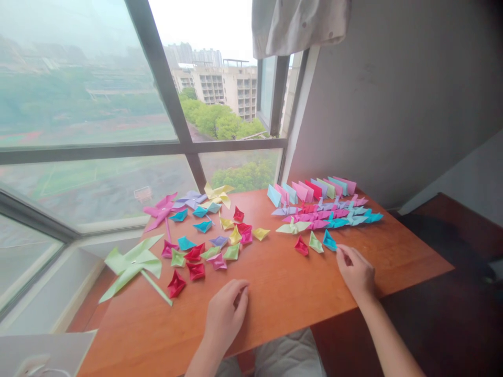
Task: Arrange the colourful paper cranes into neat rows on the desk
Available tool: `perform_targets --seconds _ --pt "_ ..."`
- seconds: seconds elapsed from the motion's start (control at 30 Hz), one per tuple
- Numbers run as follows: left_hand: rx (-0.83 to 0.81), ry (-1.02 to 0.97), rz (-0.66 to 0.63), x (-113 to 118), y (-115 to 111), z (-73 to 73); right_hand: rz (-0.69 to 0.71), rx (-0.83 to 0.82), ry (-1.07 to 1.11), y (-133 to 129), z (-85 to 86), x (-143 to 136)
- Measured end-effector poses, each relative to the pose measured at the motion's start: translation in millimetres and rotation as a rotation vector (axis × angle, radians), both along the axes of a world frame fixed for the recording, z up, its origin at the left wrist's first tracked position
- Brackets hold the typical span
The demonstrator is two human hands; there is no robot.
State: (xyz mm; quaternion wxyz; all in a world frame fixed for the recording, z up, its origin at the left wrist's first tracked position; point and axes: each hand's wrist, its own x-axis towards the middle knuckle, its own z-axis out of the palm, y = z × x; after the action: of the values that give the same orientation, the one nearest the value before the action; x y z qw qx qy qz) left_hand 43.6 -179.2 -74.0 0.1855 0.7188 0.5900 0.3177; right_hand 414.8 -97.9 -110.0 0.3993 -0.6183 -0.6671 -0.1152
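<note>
On the wooden table, my left hand (228, 310) rests near the front edge, its fingers curled together and nothing showing in them. My right hand (357, 270) is farther right, with thumb and fingers pinched at the lower right corner of a blue paper boat (329, 241). That boat stands in a short row with a light green paper boat (315, 243) and a red paper boat (301, 246). Ahead of my left hand lie several scattered paper boats, among them a pink one (217, 262) and a dark red one (176, 284).
Rows of folded paper cranes (318, 215) fill the back right of the table (275, 293), before a line of upright folded papers (313, 190). Paper pinwheels lie at the left, a green one (133, 262) nearest. Windows and a wall (373, 104) border the table.
</note>
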Motion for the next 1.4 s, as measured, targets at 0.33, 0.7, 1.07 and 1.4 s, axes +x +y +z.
perform_targets --seconds 0.33,0.7,1.07,1.4 --pt "0.079 0.056 0.258 -39 -3 6.7 0.316 -0.004 0.120 -41 12.5 -67" --pt "-0.143 0.358 0.514 -73 6 22.8 0.428 -0.132 0.170 -45 3.9 -101" --pt "0.292 0.135 0.471 -61 -5 15.5 0.416 -0.184 0.174 -46 3.9 -101" --pt "0.209 0.085 -0.046 -24 -9 5.1 0.629 -0.398 0.250 -61 26.5 -135"
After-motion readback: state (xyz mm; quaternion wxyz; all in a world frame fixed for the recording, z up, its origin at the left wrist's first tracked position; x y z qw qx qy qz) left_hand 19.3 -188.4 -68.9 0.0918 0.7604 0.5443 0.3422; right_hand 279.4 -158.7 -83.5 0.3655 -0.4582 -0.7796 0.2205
